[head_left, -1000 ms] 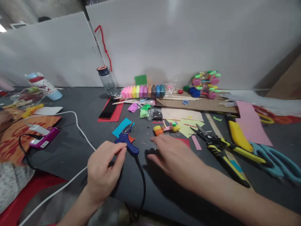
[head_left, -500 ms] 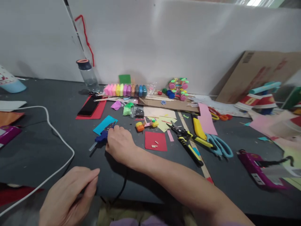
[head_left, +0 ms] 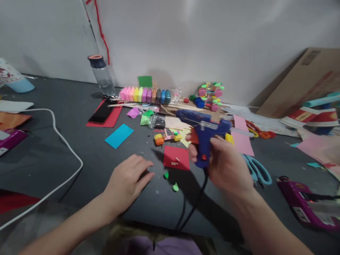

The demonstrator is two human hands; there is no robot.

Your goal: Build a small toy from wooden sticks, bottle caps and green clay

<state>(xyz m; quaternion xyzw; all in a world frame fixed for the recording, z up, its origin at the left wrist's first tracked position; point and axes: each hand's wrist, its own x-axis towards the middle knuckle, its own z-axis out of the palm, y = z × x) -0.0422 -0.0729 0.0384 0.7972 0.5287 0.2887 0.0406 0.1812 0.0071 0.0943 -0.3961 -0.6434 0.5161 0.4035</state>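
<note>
Blue glue gun (head_left: 204, 141) hangs above the dark table (head_left: 145, 209) in the head view, the right hand (head_left: 230, 164) wrapped around its handle (head_left: 203, 154), nozzle (head_left: 179, 114) facing away from that hand, likely to keep heat off skin. Its slack cord (head_left: 198, 199) presumably allows reach. Near two green pieces (head_left: 175, 187), the left hand (head_left: 126, 179) has thumb and fingers parted, gripping nothing I can see. Pale stick bits (head_left: 174, 163) lie on red paper (head_left: 172, 153), perhaps to keep them together.

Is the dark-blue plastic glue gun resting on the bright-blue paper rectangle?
No, the right hand holds the glue gun, apart from the blue paper.
</note>
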